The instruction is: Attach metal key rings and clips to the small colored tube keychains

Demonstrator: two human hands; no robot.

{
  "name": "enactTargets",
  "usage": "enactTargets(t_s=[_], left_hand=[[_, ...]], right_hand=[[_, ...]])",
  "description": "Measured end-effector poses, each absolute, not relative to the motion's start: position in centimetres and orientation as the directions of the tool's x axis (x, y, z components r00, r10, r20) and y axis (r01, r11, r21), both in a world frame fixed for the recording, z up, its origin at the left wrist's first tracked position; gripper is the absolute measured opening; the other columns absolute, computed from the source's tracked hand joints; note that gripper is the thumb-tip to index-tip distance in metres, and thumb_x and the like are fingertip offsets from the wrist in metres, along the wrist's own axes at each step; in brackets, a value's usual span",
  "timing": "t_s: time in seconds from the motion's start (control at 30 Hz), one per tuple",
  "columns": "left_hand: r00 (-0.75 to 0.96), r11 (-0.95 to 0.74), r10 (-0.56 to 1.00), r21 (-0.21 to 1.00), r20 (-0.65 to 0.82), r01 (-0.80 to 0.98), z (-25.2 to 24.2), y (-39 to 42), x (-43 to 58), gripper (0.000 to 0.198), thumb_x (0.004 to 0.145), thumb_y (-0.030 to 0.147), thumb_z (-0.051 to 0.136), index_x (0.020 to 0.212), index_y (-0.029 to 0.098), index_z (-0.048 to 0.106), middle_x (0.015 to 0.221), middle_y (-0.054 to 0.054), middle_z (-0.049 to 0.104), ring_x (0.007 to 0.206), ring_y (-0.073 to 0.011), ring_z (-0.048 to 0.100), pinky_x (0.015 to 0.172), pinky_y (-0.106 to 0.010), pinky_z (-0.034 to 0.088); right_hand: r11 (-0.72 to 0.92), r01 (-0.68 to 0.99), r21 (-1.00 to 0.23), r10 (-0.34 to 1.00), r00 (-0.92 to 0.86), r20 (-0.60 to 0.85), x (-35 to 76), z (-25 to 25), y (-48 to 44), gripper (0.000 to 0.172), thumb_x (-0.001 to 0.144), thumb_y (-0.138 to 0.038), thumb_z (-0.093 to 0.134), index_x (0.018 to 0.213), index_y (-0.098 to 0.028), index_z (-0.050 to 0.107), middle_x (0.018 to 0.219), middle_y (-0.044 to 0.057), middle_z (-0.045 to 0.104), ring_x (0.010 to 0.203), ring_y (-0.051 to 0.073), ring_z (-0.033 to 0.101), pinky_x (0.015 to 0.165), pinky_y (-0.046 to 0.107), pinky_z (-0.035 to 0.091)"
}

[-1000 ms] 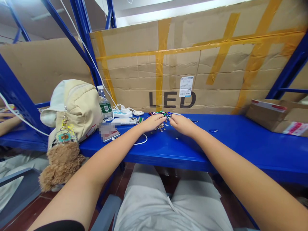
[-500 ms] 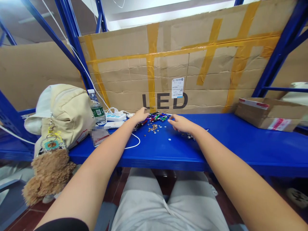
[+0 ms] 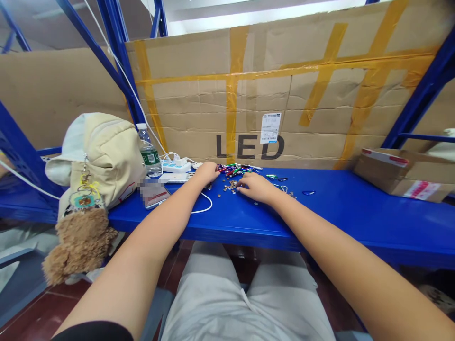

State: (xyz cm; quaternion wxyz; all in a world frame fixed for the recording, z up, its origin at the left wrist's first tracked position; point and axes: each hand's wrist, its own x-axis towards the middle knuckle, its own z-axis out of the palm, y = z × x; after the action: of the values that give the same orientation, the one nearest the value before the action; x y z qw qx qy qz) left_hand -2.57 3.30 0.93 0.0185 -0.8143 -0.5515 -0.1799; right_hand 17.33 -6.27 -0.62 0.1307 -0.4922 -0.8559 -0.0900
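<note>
Centre frame on the blue shelf (image 3: 355, 208): right hand (image 3: 254, 187) palm-down, fingers loose, tips touching the small metal pieces (image 3: 229, 186), left hand (image 3: 206, 171) curled beside the coloured tubes (image 3: 234, 169), grip unclear; looks like parts-picking, and a pick needs a fine pinch.

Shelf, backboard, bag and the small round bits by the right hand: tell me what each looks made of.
Shelf: painted metal, it seems; smooth glossy blue with a light sheen.
Backboard: corrugated cardboard, matt brown, creased, with yellow tape strips.
Bag: cream woven fabric, matt, with stitched seams.
Bits: perhaps metal, brownish and slightly shiny; too small to be sure.
</note>
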Motion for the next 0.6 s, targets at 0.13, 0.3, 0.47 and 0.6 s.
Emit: enactTargets(t_s=[0.13, 0.3, 0.47, 0.6], left_hand=[[0.397, -0.513, 0.850, 0.374, 0.347, 0.772, 1.4, 2.6, -2.6, 0.026, 0.084, 0.035, 0.058, 0.099, 0.014, 0.065, 0.098, -0.010, 0.071, 0.089, -0.0208, 0.064, 0.079, -0.029, 0.048], [0.605, -0.657, 0.736, 0.533, 0.303, 0.533, 1.0, 1.9, -2.2, 0.023, 0.078, 0.031, 0.064, 0.094, 0.015, 0.058, 0.094, -0.007, 0.071, 0.085, -0.0169, 0.065, 0.075, -0.027, 0.049], [0.635, -0.667, 0.719, 0.541, 0.285, 0.512, 1.1, 0.5, -1.5, 0.020, 0.073, 0.026, 0.065, 0.086, 0.015, 0.054, 0.086, -0.005, 0.070, 0.077, -0.0157, 0.064, 0.071, -0.028, 0.050], [0.663, -0.685, 0.699, 0.515, 0.267, 0.515, 1.3, 0.0, -1.4, 0.020, 0.073, 0.026, 0.064, 0.086, 0.016, 0.054, 0.084, -0.005, 0.069, 0.076, -0.0160, 0.063, 0.069, -0.028, 0.049]], right_hand=[[0.452, 0.891, 0.050, 0.852, -0.447, 0.273, 16.3, -0.9, -6.0, 0.026, 0.090, -0.030, 0.051, 0.096, -0.017, 0.072, 0.105, 0.013, 0.067, 0.096, 0.025, 0.062, 0.082, 0.033, 0.045], [0.460, 0.884, -0.085, 0.867, -0.426, 0.259, 17.1, -1.0, -5.6, 0.020, 0.088, -0.026, 0.054, 0.090, -0.016, 0.072, 0.096, 0.010, 0.072, 0.088, 0.023, 0.064, 0.079, 0.031, 0.046], [0.416, 0.897, -0.149, 0.900, -0.382, 0.212, 18.0, -0.7, -5.8, 0.018, 0.086, -0.022, 0.057, 0.092, -0.016, 0.072, 0.099, 0.009, 0.073, 0.089, 0.023, 0.065, 0.080, 0.031, 0.047], [0.423, 0.905, -0.049, 0.891, -0.405, 0.204, 18.3, -0.5, -6.0, 0.023, 0.086, -0.017, 0.054, 0.097, -0.016, 0.073, 0.102, 0.010, 0.073, 0.093, 0.024, 0.065, 0.084, 0.031, 0.047]])
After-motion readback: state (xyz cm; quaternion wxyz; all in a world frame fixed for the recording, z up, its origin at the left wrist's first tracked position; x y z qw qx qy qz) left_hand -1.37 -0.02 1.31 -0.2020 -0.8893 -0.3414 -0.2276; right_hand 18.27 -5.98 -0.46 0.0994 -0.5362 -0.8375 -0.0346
